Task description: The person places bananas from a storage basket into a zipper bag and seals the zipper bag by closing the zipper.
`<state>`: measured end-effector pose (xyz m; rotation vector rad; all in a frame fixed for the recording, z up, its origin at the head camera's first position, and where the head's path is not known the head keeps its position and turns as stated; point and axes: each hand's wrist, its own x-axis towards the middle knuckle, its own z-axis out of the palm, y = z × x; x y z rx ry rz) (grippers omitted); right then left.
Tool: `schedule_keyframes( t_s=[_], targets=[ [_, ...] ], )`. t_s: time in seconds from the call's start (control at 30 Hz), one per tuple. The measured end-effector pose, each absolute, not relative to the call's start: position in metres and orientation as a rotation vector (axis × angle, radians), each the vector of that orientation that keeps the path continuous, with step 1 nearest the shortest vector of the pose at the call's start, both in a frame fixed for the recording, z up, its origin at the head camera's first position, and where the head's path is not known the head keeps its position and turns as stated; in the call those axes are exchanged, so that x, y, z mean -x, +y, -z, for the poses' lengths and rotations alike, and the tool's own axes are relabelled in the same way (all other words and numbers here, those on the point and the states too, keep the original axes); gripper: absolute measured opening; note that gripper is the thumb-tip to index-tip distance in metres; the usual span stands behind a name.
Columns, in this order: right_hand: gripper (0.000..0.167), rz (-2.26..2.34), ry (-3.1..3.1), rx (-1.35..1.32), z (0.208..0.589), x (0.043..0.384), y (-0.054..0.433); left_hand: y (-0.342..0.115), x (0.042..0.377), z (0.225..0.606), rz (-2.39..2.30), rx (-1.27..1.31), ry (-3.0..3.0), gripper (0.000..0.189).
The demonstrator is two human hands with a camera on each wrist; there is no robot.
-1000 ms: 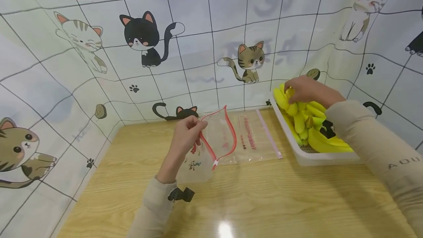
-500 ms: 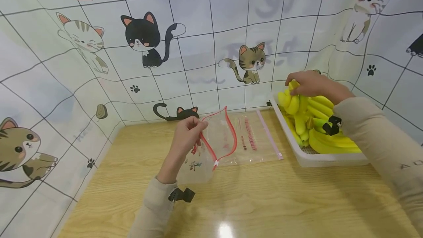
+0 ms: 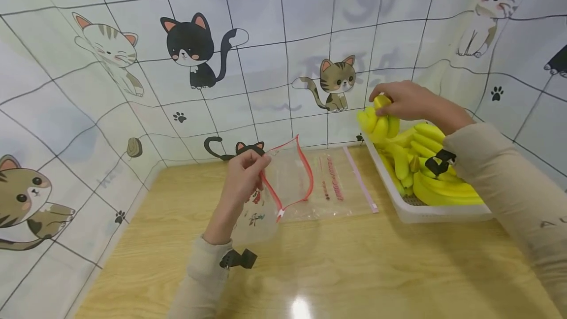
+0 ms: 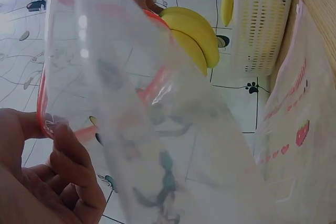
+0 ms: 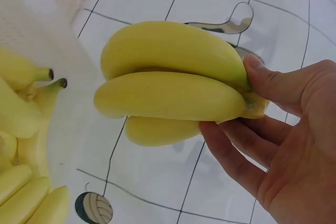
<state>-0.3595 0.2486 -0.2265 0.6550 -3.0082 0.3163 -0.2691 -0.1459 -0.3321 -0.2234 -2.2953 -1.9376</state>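
The right hand's (image 3: 409, 100) grip is clamped on a banana bunch (image 3: 378, 124) near the white basket (image 3: 425, 214) at the tabletop's (image 3: 354, 270) far right, while the left hand (image 3: 241, 178) pinches a red-rimmed bag (image 3: 288, 181) toward the far edge.

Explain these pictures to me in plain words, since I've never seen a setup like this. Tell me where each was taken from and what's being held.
There is no machine arm here: these are a person's two bare hands. The wide picture comes from a camera worn on the head, looking forward and down. The other two come from cameras on the wrists, each looking at that hand's work.

The left hand pinches the edge of a clear red-zip bag, whose mouth is open. The right hand grips a banana bunch by its stem end.

On the wooden table, a second clear bag with a lilac zip lies flat, and beside it stands a white plastic basket holding more bananas.
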Motion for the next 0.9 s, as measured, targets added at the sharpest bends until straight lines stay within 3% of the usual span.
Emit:
schedule_keyframes(
  t_s=[0.53, 0.9],
  targets=[
    [0.043, -0.277, -2.830, -0.683, 0.196, 0.338, 0.204, -0.174, 0.260, 0.305, 2.283, 0.224, -1.942, 0.032],
    [0.043, -0.262, -2.769, -0.693, 0.182, 0.321, 0.187, -0.181, 0.259, 0.304, 2.350, 0.318, -1.780, 0.020]
  ],
)
